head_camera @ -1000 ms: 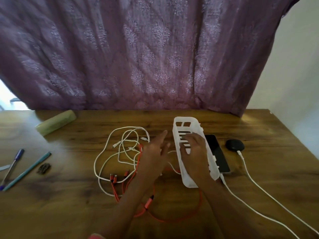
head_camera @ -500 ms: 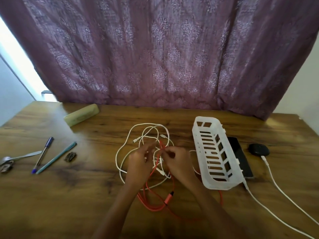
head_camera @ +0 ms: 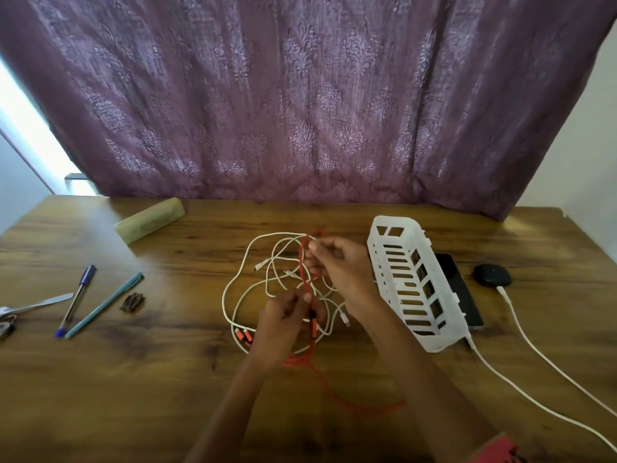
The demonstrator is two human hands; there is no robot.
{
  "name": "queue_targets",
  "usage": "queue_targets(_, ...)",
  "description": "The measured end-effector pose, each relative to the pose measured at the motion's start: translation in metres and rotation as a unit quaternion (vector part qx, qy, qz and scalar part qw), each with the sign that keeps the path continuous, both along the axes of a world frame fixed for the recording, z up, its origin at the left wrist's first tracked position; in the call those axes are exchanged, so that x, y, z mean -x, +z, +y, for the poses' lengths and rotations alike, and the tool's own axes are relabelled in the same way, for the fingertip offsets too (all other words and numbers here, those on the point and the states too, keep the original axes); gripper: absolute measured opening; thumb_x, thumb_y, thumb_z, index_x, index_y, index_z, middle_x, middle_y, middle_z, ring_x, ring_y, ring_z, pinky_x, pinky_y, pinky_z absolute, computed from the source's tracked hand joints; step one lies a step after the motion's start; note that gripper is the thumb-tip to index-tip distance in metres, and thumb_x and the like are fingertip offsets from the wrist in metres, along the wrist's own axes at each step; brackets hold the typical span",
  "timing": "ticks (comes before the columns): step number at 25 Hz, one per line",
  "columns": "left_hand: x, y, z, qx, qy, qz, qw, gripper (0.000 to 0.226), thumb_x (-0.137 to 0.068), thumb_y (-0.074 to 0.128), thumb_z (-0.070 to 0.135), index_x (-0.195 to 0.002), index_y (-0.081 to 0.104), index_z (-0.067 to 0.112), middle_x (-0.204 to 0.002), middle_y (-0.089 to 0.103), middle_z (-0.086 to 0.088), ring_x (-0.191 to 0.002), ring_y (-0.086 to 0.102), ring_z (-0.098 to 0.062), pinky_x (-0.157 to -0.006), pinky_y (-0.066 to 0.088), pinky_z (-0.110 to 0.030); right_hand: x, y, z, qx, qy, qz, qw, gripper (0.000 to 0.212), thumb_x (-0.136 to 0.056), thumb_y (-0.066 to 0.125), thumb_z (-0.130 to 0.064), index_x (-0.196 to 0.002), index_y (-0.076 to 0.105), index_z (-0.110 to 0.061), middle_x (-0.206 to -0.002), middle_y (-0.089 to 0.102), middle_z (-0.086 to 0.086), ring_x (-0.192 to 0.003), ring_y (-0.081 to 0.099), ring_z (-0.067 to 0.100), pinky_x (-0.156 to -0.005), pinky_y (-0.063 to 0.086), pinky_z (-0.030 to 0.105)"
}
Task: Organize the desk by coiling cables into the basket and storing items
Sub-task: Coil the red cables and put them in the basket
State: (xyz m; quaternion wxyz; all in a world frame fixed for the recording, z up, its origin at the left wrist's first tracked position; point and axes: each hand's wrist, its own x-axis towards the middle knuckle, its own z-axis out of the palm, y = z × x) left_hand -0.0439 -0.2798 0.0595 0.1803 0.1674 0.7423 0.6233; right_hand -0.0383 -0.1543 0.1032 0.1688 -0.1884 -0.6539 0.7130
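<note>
Just left of the white basket [head_camera: 437, 344] we see two hands on a red cable [head_camera: 302, 265]: the right hand [head_camera: 340, 265], close beside the basket's wall, has bent fingers and pinches the cable up high. The left hand [head_camera: 283, 315], a bit further from the basket, curls its fingers tight on the same cable lower down. The cable's loose loop lies on the desk [head_camera: 133, 396] among messy white cables [head_camera: 273, 279], a dark phone [head_camera: 457, 282] lies on the basket's other side, and two pens [head_camera: 75, 300] lie far to its left.
</note>
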Motion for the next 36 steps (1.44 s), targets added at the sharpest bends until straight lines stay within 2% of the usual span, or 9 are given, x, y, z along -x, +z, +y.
queue_targets(5,0.009,0.032,-0.006,-0.060,0.027,0.015,0.998,0.021,-0.098,0.039,0.014,-0.085,0.053,0.005,-0.055,0.057,0.005,-0.044,0.052,-0.008,-0.043,0.043,-0.019,-0.014,-0.020,0.004,-0.178,0.003,-0.031,0.984,0.013,-0.087,0.063,-0.019,-0.100,0.067,-0.019,-0.091,0.068,-0.008,-0.085,0.064,0.004,-0.070,0.049,0.010)
queue_targets(11,0.027,0.066,-0.004,-0.159,0.071,-0.024,0.984,0.025,-0.099,0.039,0.017,-0.083,0.058,0.013,-0.057,0.048,0.005,-0.043,0.044,-0.002,-0.038,0.039,-0.015,-0.027,-0.016,-0.033,-0.045,0.170,0.003,0.984,0.021,-0.090,0.053,-0.034,-0.092,0.068,-0.020,-0.088,0.069,-0.004,-0.091,0.065,0.011,-0.087,0.049,0.028)
queue_targets(15,0.040,0.087,-0.004,-0.242,0.061,-0.062,0.966,0.025,-0.099,0.036,0.016,-0.090,0.059,0.011,-0.062,0.058,0.003,-0.051,0.056,-0.005,-0.050,0.050,-0.017,-0.027,-0.015,-0.054,-0.030,0.186,0.013,0.982,0.013,-0.087,0.061,-0.007,-0.089,0.068,-0.019,-0.078,0.070,-0.012,-0.080,0.065,0.002,-0.078,0.051,0.022)
queue_targets(19,0.046,0.082,-0.017,-0.147,-0.017,-0.057,0.987,0.035,-0.099,0.034,0.032,-0.096,0.066,0.020,-0.086,0.072,-0.002,-0.075,0.067,-0.014,-0.065,0.052,-0.028,-0.018,0.008,-0.055,-0.006,0.104,0.053,0.993,0.021,-0.087,0.057,0.002,-0.085,0.068,-0.015,-0.082,0.071,0.003,-0.082,0.067,0.020,-0.082,0.054,0.039)
queue_targets(21,0.041,0.070,-0.027,-0.079,-0.064,-0.027,0.995,0.039,-0.095,0.036,0.040,-0.097,0.068,0.019,-0.089,0.073,-0.009,-0.083,0.069,-0.021,-0.073,0.054,-0.029,-0.012,0.028,-0.045,0.043,0.063,0.088,0.993,0.012,-0.087,0.058,-0.003,-0.087,0.067,-0.011,-0.081,0.071,0.006,-0.079,0.068,0.019,-0.074,0.059,0.035)
queue_targets(26,0.026,0.061,-0.044,-0.053,-0.075,0.002,0.996,0.028,-0.096,0.039,0.020,-0.083,0.061,0.009,-0.057,0.048,0.001,-0.047,0.046,-0.002,-0.050,0.042,-0.015,0.007,0.053,-0.021,0.141,-0.010,0.109,0.984,0.008,-0.086,0.061,-0.010,-0.086,0.063,-0.002,-0.078,0.070,0.009,-0.075,0.071,0.021,-0.062,0.059,0.029)
queue_targets(29,0.028,0.070,-0.046,-0.064,-0.066,-0.016,0.996,0.030,-0.098,0.035,0.022,-0.080,0.056,0.010,-0.057,0.037,0.003,-0.042,0.033,-0.001,-0.040,0.033,-0.015,0.011,0.044,-0.021,-0.078,-0.084,0.072,0.991,0.019,-0.084,0.067,-0.025,-0.074,0.063,-0.010,-0.071,0.068,0.006,-0.067,0.069,0.019,-0.060,0.056,0.025)
queue_targets(32,0.033,0.084,-0.050,-0.105,-0.080,-0.050,0.990,0.038,-0.099,0.033,0.029,-0.083,0.063,0.011,-0.054,0.035,0.006,-0.043,0.029,-0.003,-0.040,0.027,-0.016,0.008,0.028,-0.019,-0.342,-0.149,0.112,0.921,0.028,-0.085,0.059,-0.042,-0.099,0.059,-0.017,-0.097,0.061,-0.002,-0.091,0.058,0.011,-0.079,0.044,0.015)
queue_targets(36,0.037,0.105,-0.048,-0.163,-0.094,-0.106,0.976,0.033,-0.096,0.037,0.025,-0.089,0.063,0.008,-0.052,0.035,0.006,-0.044,0.028,-0.005,-0.041,0.026,-0.016,0.020,0.007,-0.008,-0.352,0.011,0.155,0.923,0.049,-0.091,0.041,-0.045,-0.134,0.043,-0.022,-0.137,0.046,-0.001,-0.130,0.039,0.013,-0.110,0.033,0.038)
